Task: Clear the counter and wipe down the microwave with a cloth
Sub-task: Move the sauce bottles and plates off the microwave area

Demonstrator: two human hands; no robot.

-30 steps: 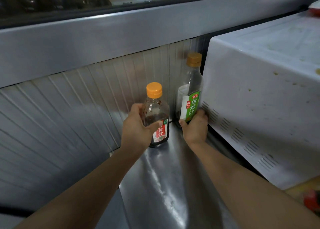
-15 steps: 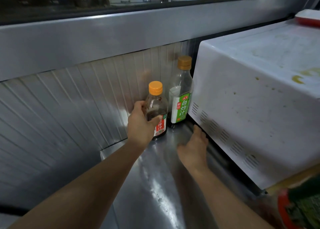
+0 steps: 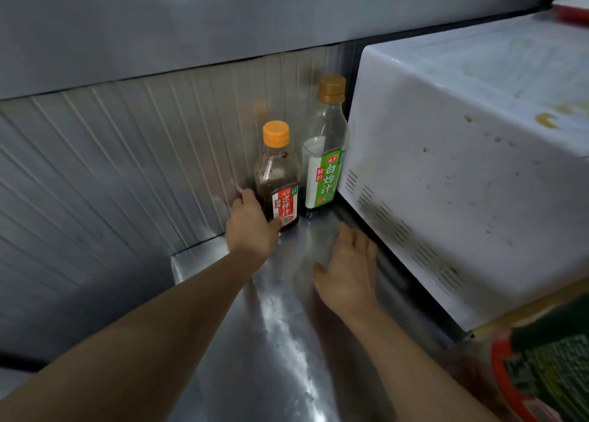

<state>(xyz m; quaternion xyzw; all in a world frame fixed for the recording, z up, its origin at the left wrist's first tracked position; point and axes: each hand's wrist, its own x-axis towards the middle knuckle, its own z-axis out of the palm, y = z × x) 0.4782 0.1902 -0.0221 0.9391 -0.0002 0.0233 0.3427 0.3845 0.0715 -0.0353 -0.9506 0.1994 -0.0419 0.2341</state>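
Two sauce bottles stand on the steel counter (image 3: 271,342) in the corner against the ribbed back wall. The short one, a red-label bottle (image 3: 280,179) with an orange cap, has my left hand (image 3: 251,227) round its lower part, fingers behind and thumb in front. A taller green-label bottle (image 3: 325,163) with a brown cap stands free beside the white microwave (image 3: 462,173), whose side and top carry yellowish stains. My right hand (image 3: 347,268) hovers over the counter beside the microwave's lower edge, fingers spread and holding nothing.
A steel ledge (image 3: 223,32) runs above the ribbed wall (image 3: 111,173). At the bottom right a blurred red-rimmed thing with a green packet (image 3: 541,373) is close to the camera. A red and white object (image 3: 573,7) lies on the microwave's far top corner.
My right hand has let go of the green-label bottle and drawn back along the counter. The red-label bottle now stands by the wall, with my left hand lower on it.
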